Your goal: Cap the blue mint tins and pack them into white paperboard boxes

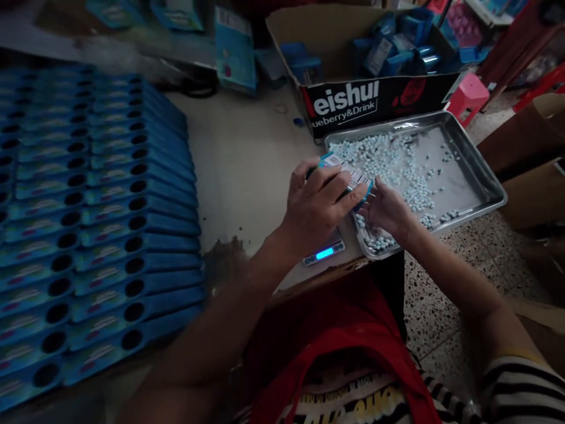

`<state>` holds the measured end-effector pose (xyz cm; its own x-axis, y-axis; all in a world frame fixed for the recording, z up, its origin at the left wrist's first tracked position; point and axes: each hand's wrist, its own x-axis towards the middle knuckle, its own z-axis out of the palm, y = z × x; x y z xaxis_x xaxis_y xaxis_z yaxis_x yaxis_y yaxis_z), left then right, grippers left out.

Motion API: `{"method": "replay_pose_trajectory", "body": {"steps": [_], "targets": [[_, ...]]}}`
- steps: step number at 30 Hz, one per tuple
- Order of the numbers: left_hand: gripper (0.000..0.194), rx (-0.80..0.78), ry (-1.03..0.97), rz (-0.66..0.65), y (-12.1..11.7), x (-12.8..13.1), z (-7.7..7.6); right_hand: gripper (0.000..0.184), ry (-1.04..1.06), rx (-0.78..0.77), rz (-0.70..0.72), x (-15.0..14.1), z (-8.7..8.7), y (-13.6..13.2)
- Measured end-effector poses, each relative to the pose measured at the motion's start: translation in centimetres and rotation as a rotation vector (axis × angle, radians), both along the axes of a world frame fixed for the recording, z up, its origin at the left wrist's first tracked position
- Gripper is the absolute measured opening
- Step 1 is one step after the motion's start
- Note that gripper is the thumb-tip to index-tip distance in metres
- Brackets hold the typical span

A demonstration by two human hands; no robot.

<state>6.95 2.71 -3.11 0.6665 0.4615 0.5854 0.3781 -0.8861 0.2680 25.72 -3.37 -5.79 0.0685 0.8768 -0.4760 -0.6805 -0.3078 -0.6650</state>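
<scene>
Hands [318,197] meet at a flat-sided blue box [357,175].

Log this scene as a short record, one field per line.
Left hand: left hand grips a small blue box with a barcode
Right hand: right hand, open and cupped at the box's lower end; contact unclear
Tray: metal tray with scattered pale blue pellets
Scale: digital scale, partly hidden, display lit blue, reading illegible
Carton: black printed cardboard carton behind the tray, holding blue packs
Left side: rows of blue boxes with dark round holes
</scene>
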Motion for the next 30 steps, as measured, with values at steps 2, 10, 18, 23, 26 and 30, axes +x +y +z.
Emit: {"method": "replay_pose_trajectory", "body": {"steps": [2,10,18,23,26,30], "targets": [[0.028,0.023,0.017,0.006,0.3,0.8,-0.5,0.033,0.135,-0.034,-0.069,-0.3,-0.2,0.1],[0.027,-0.299,-0.273,0.210,0.4,-0.8,-3.6,0.028,0.284,-0.105,-0.036,0.0,0.1,-0.1],[0.057,-0.972,-0.689,0.363,-4.2,-6.0,-5.5,0.023,0.032,-0.104,0.104,1.7,0.3,-0.2],[0.059,-1.035,-0.737,0.345,-5.5,-6.4,-7.3,0.019,-0.168,-0.114,0.229,1.6,0.8,0.2],[0.075,-1.006,-0.710,0.285,-5.4,-7.2,-7.5,0.014,-0.225,-0.131,0.226,1.8,1.4,0.3],[0.076,-0.868,-0.612,0.328,-6.4,-10.8,-6.3,0.015,-0.275,-0.165,0.160,3.1,2.2,-0.2]]}}
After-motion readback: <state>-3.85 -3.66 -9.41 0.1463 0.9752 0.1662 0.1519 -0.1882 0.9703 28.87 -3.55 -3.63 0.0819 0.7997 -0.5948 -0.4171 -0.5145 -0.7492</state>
